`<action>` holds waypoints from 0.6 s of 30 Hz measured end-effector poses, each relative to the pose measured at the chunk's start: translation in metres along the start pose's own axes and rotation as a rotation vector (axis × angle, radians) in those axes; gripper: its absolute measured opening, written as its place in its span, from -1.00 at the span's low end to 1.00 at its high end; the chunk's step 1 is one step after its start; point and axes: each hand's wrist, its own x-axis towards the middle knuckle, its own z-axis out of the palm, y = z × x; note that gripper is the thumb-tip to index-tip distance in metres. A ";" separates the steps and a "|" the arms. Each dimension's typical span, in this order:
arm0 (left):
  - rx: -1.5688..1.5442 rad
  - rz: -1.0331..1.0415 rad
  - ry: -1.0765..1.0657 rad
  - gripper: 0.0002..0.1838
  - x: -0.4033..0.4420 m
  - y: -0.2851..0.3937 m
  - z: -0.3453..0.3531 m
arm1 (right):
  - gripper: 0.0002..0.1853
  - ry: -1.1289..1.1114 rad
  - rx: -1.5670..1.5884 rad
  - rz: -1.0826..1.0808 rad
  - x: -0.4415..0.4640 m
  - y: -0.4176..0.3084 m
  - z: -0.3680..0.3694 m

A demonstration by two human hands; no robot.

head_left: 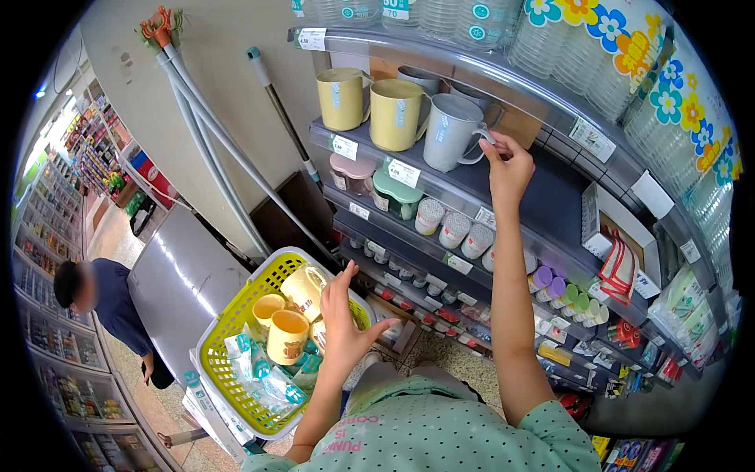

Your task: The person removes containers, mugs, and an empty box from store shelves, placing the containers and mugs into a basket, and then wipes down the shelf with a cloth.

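Above centre-right, the right hand (510, 164) pinches the handle of the grey mug (451, 130) at the shelf's (550, 186) front edge, its rightward-facing handle likely easiest to take. Lower centre, the left hand (346, 330) spreads open, empty, near the basket (206, 334) containing yellow cups (288, 338).

Both hands are bare, the left hand (342, 318) and the right hand (511, 165) alike, with slender fingers. Nearer the body than the hands lies a mint-green shirt (448, 429) with small dark dots and pink capital lettering (354, 433), only partly legible, toward the left hand's side. A short sleeve (557, 429) in the same dotted fabric leaves the right forearm bare. Greyish legwear (377, 384) shows beyond the shirt.
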 end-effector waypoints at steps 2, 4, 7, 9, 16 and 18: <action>-0.002 -0.002 -0.001 0.23 0.000 -0.001 0.001 | -0.70 0.018 -0.007 -0.009 -0.001 0.001 -0.002; -0.006 -0.007 -0.002 0.22 0.000 0.000 0.001 | -0.71 0.043 0.007 -0.041 -0.004 -0.001 -0.004; 0.009 -0.007 -0.007 0.22 0.002 0.004 0.000 | -0.75 0.078 -0.007 -0.136 -0.013 -0.020 -0.013; -0.009 -0.001 0.007 0.18 0.001 0.004 0.001 | -0.76 0.096 -0.016 -0.200 -0.020 -0.035 -0.022; -0.061 0.020 0.068 0.15 0.006 0.018 -0.005 | -0.68 0.068 -0.010 -0.354 -0.065 -0.080 -0.053; -0.081 0.058 0.115 0.16 0.010 0.025 -0.010 | -0.66 0.033 0.048 -0.362 -0.085 -0.088 -0.057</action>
